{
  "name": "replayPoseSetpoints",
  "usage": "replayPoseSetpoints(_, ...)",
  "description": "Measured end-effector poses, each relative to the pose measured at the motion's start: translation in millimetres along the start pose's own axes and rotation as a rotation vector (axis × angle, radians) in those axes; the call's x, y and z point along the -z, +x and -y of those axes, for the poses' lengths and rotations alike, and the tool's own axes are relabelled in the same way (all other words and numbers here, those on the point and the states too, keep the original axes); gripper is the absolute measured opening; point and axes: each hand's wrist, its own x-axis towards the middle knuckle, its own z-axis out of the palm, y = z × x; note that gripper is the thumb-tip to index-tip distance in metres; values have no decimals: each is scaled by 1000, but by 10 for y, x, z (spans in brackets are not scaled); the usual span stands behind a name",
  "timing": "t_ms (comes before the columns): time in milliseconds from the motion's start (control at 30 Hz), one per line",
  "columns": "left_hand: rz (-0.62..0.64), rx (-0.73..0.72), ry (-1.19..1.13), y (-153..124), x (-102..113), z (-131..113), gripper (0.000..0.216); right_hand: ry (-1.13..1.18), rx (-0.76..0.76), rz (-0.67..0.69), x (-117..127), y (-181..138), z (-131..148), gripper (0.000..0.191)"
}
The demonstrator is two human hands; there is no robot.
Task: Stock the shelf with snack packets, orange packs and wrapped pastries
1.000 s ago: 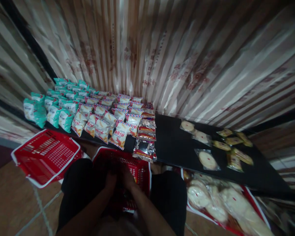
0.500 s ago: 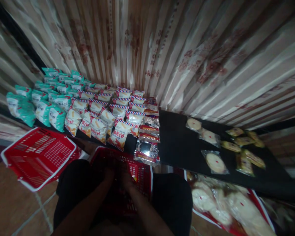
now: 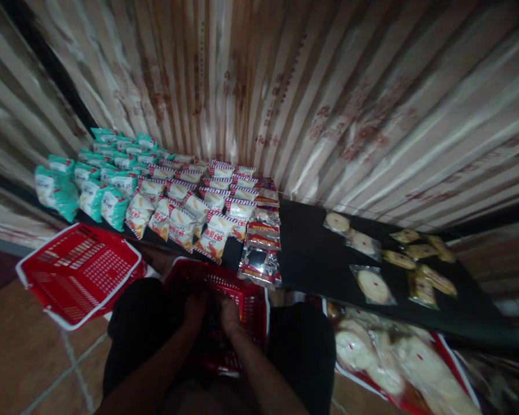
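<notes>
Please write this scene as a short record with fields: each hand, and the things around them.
left hand: in the middle basket between the knees; grasp too dark to tell
right hand: in the same basket, beside the left hand
black shelf: green packets, striped packets, silver packets, round cakes
floor: left basket, red

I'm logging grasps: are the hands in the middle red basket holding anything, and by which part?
Cannot be told: left hand and right hand are down inside the red basket, too dark to show any grip.
</notes>
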Motion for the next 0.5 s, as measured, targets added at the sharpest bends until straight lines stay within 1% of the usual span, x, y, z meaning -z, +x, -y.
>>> replayPoseSetpoints(133, -35, -93, -118, -194, 106, -71, 42, -31, 10, -40, 80, -93, 58, 32)
replayPoseSetpoints(200, -40, -178, -245, -307, 153, -107, 50, -28, 42, -82, 122, -147, 94, 31)
replayPoseSetpoints(267, -48, -279, -370, -410, 192, -132, 53, -7, 69, -129, 164, -208, 138, 30)
replayPoseSetpoints(300, -66, -319, -397, -453, 208, -139, 52, 4, 80, -155, 185, -241, 162, 29)
replayPoseSetpoints(367, -144, -373, -376, -515, 237, -138, 44, 21, 102, -211, 229, -308, 215, 30)
replayPoseSetpoints(433, -242, -392, -310, -552, 267, -125, 35, 37, 146, -279, 280, -377, 271, 32)
replayPoseSetpoints(500, -296, -387, -285, -587, 299, -113, 35, 62, 203, -350, 340, -448, 325, 34)
